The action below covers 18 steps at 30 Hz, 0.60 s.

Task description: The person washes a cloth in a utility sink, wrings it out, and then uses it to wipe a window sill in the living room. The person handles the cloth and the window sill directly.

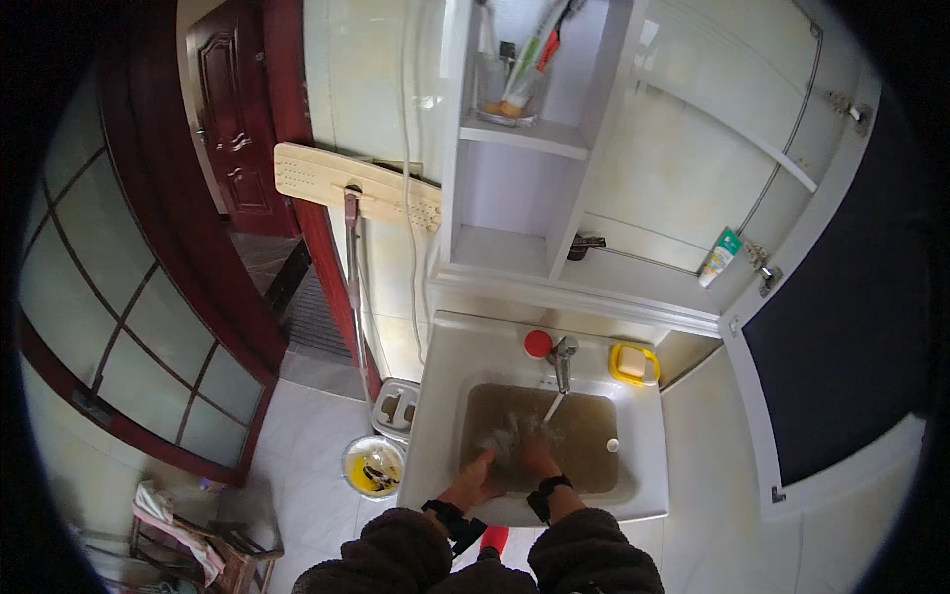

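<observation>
Murky brownish water fills the white sink basin (643, 488). A stream runs into it from the silver faucet (565, 362). My left hand (475, 481) is over the front left of the basin, at the water, with its visible fingers apart. My right hand (537, 456) reaches into the water below the stream. Its fingers are under the surface, so whether they hold anything is hidden. Around both hands the water is splashed and blurred. A blurry pale patch shows just beyond them; I cannot make out whether it is a thing or foam. Dark bands circle both wrists.
A red round lid (537, 344) and a yellow soap dish (633, 364) with soap flank the faucet. Overhead are white shelves (524, 137) and an open cabinet door (841, 297). Left of the sink stand a flat mop (351, 247) and a small bin (348, 465).
</observation>
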### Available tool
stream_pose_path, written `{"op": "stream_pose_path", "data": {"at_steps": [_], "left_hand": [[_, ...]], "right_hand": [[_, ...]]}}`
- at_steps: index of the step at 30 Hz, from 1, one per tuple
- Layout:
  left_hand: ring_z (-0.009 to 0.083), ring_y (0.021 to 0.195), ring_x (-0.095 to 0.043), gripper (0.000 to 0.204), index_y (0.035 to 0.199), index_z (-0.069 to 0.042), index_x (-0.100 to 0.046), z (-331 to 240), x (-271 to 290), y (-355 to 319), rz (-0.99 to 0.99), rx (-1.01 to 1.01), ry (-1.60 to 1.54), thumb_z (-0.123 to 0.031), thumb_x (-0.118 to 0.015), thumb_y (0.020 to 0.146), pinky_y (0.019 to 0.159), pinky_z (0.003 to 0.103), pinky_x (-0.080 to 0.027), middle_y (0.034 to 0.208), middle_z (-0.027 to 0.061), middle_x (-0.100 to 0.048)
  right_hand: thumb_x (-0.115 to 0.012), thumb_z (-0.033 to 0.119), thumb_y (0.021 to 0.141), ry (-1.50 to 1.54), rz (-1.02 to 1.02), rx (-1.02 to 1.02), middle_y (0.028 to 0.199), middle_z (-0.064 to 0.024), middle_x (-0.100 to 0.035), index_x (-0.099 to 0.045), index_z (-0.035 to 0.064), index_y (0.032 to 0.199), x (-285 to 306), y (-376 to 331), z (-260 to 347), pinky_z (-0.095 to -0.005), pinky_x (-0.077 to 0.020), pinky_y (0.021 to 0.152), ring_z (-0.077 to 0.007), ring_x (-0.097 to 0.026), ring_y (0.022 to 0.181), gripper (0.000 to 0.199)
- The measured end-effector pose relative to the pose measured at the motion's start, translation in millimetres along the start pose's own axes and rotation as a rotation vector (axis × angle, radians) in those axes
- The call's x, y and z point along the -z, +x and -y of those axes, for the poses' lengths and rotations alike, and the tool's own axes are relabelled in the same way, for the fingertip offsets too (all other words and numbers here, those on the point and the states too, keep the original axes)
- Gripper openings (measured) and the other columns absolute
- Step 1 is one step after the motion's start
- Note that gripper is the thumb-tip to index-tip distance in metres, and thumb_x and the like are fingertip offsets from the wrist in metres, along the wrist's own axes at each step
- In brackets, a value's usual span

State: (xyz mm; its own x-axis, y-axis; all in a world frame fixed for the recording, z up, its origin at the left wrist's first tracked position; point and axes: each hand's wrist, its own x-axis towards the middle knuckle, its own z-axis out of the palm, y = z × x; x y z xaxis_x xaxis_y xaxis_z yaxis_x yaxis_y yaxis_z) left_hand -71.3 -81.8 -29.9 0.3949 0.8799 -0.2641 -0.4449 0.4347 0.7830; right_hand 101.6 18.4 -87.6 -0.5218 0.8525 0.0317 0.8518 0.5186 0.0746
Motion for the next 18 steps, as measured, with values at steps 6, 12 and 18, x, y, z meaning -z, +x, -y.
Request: {"op": "stream_pose_path", "data": {"at_steps": [6, 12, 18], "left_hand": [[0.0263, 0.125, -0.048, 0.051, 0.136, -0.011, -0.044, 2.2, -13.3, 31.3, -0.222, 0.099, -0.297, -0.046, -0.043, 0.098, 0.104, 0.049, -0.04, 0.138, 0.0081, -0.049], [0.0243, 0.12, -0.052, 0.044, 0.132, -0.01, -0.047, -6.7, -17.7, 42.3, -0.131, -0.319, 0.565, -0.039, -0.048, 0.098, 0.102, 0.046, -0.043, 0.135, 0.0065, -0.051], [0.0216, 0.118, -0.051, 0.046, 0.131, -0.009, -0.05, 11.5, -9.7, 80.2, -0.358, 0.019, -0.231, -0.031, -0.059, 0.091, 0.104, 0.049, -0.041, 0.125, 0.0069, -0.055]], "right_hand": [[-0.049, 0.039, 0.094, 1.126, 0.372, -0.019, 0.1, -0.0223, -0.066, -0.063, -0.0004, 0.107, 69.5, -1.7, 13.7, -0.0468, -0.0477, 0.083, -0.0389, -0.063, 0.094, 0.045], [-0.053, 0.029, 0.091, 0.852, 0.15, 0.165, 0.096, -0.0183, -0.066, -0.065, 0.0034, 0.094, 141.2, 0.4, 11.8, -0.0456, -0.0517, 0.072, -0.035, -0.065, 0.088, 0.028], [-0.054, 0.015, 0.088, 0.288, 0.188, 0.13, 0.092, -0.0195, -0.066, -0.065, 0.0064, 0.098, 86.8, -0.6, -69.1, -0.0464, -0.0533, 0.073, -0.0359, -0.066, 0.088, 0.017]]}}
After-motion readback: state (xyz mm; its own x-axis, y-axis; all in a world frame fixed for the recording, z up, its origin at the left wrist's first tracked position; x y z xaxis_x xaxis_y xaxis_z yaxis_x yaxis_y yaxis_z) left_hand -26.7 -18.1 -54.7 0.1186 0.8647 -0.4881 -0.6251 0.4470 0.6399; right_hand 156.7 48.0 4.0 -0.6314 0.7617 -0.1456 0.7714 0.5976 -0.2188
